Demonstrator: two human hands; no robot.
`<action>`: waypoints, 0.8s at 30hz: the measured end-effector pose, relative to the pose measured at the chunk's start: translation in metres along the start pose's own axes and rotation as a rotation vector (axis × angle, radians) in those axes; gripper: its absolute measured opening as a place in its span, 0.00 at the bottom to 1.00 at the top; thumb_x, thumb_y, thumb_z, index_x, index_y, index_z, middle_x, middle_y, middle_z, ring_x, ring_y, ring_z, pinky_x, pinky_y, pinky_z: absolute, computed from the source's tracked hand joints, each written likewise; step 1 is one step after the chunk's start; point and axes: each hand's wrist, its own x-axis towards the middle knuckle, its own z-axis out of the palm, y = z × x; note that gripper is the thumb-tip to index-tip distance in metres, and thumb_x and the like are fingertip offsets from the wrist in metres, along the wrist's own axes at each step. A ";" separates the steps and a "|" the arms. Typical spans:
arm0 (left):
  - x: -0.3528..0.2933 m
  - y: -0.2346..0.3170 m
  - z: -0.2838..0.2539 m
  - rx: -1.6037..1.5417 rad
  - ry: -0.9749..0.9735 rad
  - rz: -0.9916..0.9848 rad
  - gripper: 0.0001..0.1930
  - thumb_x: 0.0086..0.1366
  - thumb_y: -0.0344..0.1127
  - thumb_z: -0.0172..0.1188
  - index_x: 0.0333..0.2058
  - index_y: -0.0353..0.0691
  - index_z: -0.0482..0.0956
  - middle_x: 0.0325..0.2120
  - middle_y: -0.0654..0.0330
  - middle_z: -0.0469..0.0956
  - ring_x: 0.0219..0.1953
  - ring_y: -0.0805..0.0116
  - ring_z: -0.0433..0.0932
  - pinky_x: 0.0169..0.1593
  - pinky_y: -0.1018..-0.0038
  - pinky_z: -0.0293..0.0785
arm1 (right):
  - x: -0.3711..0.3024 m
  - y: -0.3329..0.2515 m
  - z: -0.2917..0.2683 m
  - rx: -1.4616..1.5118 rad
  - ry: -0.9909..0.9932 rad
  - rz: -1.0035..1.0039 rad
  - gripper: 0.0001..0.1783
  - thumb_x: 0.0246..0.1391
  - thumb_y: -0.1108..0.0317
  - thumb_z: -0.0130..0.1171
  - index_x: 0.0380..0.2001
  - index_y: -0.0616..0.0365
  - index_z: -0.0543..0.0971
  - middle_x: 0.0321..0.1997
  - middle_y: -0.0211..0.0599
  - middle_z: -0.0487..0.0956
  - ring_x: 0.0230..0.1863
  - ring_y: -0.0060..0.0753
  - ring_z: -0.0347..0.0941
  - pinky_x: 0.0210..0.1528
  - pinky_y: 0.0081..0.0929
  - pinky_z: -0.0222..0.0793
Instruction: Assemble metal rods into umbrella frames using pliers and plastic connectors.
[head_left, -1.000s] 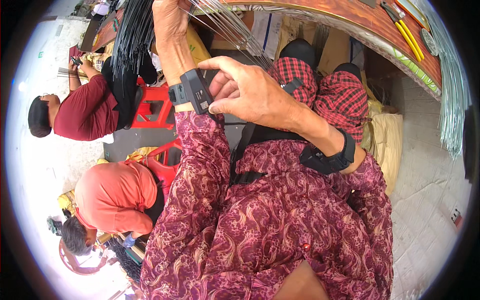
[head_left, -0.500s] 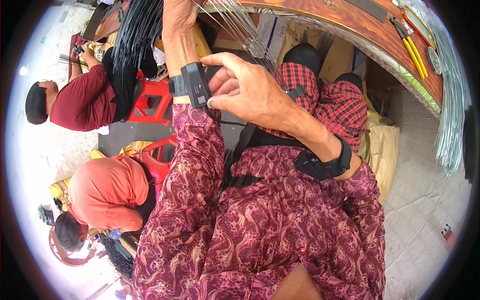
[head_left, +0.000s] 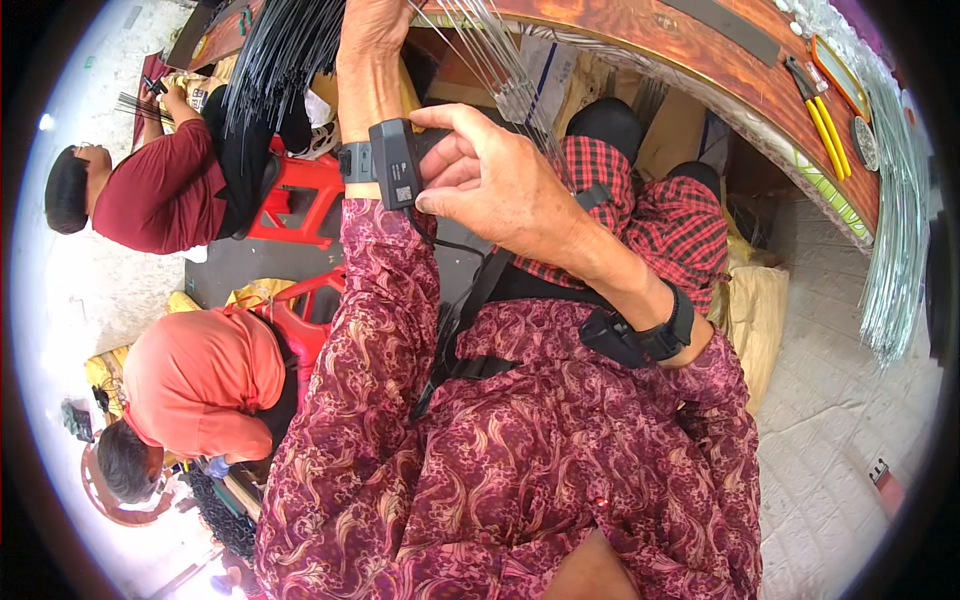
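Note:
My left hand is at the top edge of the view, with its fingers cut off by the frame. Thin grey wires run down just beside it, and I cannot tell whether it holds them. On my left wrist sits a black box-shaped device on a grey strap. My right hand reaches across to it, forefinger at its upper end and thumb at its lower edge, the other fingers curled against its side. Another black device is strapped to my right wrist.
A wooden table curves along the top, holding yellow-handled pliers and an orange-rimmed tray. Wire bundles hang at left and right. Two people sit at left by red stools. A pale sack stands beside my legs.
The whole view has shifted slightly, with the table edge showing a little lower. My right hand keeps its place on the wrist device.

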 end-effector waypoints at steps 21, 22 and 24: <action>0.003 -0.007 0.003 0.028 -0.024 0.013 0.19 0.65 0.33 0.56 0.51 0.29 0.72 0.36 0.57 0.81 0.34 0.71 0.81 0.36 0.79 0.79 | 0.000 0.007 0.000 0.023 0.079 -0.043 0.33 0.44 0.75 0.60 0.56 0.69 0.65 0.35 0.49 0.80 0.36 0.37 0.80 0.39 0.30 0.77; 0.004 -0.007 0.004 0.022 -0.021 0.018 0.19 0.65 0.33 0.55 0.51 0.29 0.72 0.36 0.57 0.81 0.35 0.71 0.81 0.36 0.79 0.78 | 0.000 0.005 -0.001 0.021 0.079 -0.043 0.33 0.44 0.75 0.60 0.56 0.69 0.65 0.35 0.49 0.80 0.36 0.37 0.80 0.39 0.30 0.77; 0.003 -0.004 0.003 0.038 -0.019 0.019 0.19 0.65 0.33 0.55 0.51 0.29 0.72 0.36 0.57 0.81 0.34 0.71 0.81 0.35 0.79 0.78 | 0.000 0.002 -0.001 0.018 0.016 0.021 0.34 0.48 0.76 0.62 0.59 0.67 0.62 0.38 0.40 0.77 0.40 0.28 0.77 0.44 0.24 0.74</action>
